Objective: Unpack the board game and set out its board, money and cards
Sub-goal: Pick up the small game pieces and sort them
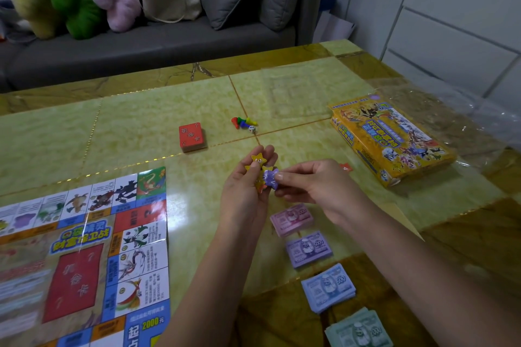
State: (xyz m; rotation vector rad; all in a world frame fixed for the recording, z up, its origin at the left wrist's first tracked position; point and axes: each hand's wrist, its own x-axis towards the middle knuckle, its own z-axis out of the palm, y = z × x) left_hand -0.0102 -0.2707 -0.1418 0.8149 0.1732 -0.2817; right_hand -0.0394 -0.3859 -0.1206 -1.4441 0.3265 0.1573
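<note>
The game board (84, 256) lies unfolded flat at the table's left. My left hand (248, 191) holds several small star-shaped tokens, a yellow star token (258, 160) uppermost under the thumb. My right hand (313, 183) pinches a purple token (270, 177) right beside the left palm. Below the hands lie money stacks in a column: pink (291, 218), purple (308, 248), blue (328, 287) and green (358, 329). A red card deck (191, 136) sits further back, with coloured pawns (244, 122) and a white die (252, 129) to its right.
The yellow game box (392, 141) lies at the right on crinkled clear plastic wrap (456, 110). A small red piece (346, 167) sits beside my right hand. Beyond the table's far edge stands a grey sofa (158, 45) with plush toys, a tote bag and cushions.
</note>
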